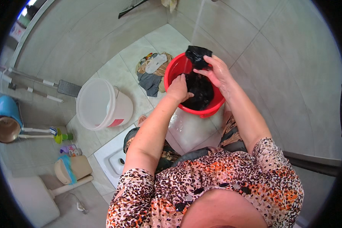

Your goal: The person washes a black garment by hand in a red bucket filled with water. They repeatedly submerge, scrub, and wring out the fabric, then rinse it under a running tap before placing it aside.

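The right hand (219,72) pinches a raised piece of wet black cloth (198,55) above the far rim of the red bucket (174,67), while the left hand (177,89) reaches over the bucket's left rim onto the dark bundle (201,91) inside; whether its fingers close on fabric or only press there, I cannot tell. The raised piece lies just beyond the right fingertips, toward the bucket's far side, spread mostly left to right; the right hand is nearer to it, the left nearer to the bundle's left edge. The bundle fills much of the bucket's middle and shows no clear long axis; whether it joins the raised piece is also unclear. A thin stream of water (198,22) falls from above the bucket's far side. Against the bucket's left side, on the tiled floor (135,52), sits a pile of clothes (151,67) with a grey garment (149,84) at its near edge. Farther left of the bucket stands a white bucket (123,109), its inside pale, with any water level hard to judge. Left of the red bucket and closer to the person lies the squat toilet (109,156); beyond it, farther left, is a beige bin (79,167) with a blue liner (67,167) over its edge.
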The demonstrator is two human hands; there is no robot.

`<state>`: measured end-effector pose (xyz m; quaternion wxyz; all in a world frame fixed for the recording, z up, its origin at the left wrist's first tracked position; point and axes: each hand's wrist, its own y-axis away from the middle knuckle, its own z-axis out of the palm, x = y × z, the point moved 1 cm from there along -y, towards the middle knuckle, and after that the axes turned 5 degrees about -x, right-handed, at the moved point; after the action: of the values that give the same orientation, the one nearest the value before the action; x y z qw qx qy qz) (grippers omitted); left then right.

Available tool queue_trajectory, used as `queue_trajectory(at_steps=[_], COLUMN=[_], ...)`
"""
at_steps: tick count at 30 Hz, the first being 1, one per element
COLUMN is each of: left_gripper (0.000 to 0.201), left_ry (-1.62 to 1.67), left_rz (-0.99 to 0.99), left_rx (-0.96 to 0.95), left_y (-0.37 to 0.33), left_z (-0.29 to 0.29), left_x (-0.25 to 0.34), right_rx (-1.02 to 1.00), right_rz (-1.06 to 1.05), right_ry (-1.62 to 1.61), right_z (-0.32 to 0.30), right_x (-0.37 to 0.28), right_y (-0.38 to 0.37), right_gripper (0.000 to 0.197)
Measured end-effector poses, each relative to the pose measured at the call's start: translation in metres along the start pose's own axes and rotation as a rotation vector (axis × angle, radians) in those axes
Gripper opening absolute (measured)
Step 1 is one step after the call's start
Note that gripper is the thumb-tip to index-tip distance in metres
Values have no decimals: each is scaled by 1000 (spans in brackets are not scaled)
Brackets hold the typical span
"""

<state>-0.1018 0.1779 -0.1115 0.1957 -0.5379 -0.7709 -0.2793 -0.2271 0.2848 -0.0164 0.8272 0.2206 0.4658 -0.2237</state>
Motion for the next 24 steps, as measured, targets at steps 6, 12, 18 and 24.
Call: queue_trajectory(at_steps=[6,12,18,24], left_gripper=[105,77,34,23], left_ry=[427,635,1105,1439], left_rz=[-145,-131,-250,-143], left_rx=[-60,51,219,397], left_y=[-31,-38,-46,-32], left_z=[34,47,40,-36], left_x=[-23,-21,-26,-4], right_rx=[-91,-132,-115,118], right_rz=[-1,-25,53,40], right_ry=[-68,-257,-291,-379], right_z=[55,80,55,16], right_x=[-44,-79,-68,-56], right_y=[25,43,29,12], right_gripper=[25,34,33,29])
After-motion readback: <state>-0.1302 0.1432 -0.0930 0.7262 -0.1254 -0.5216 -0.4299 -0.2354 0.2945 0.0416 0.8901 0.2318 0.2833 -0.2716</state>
